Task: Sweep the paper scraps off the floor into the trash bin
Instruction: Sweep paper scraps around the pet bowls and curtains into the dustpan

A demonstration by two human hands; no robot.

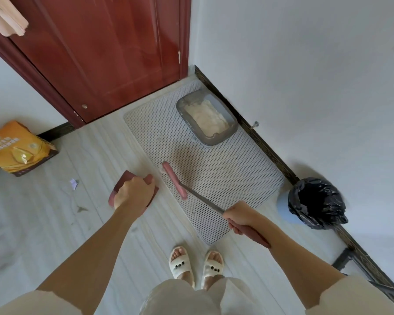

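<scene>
Reddish-brown plastic fills the left hand (134,193): its fingers curl over the handle of a dustpan (123,183), which is held above the pale floor (55,223). The right hand (238,218) is wrapped round the reddish grip of a broom (192,193), whose thin dark shaft slants up and left to a pink head (173,180) lying on the near-left edge of a perforated grey mat (225,173). The two hands are apart, the dustpan just left of the broom head.

One small white-lilac paper scrap (73,183) lies on the floor left of the dustpan, well apart from the trash bin (282,209), a pale blue bin lined with a black bag that stands by the right wall past the mat's near corner.

On the mat's far corner sits a grey tray (231,130) of pale granules. An orange bag (16,148) leans at the left wall, beside a dark red door (105,53). Two feet in cream slippers (182,264) stand below the hands.
</scene>
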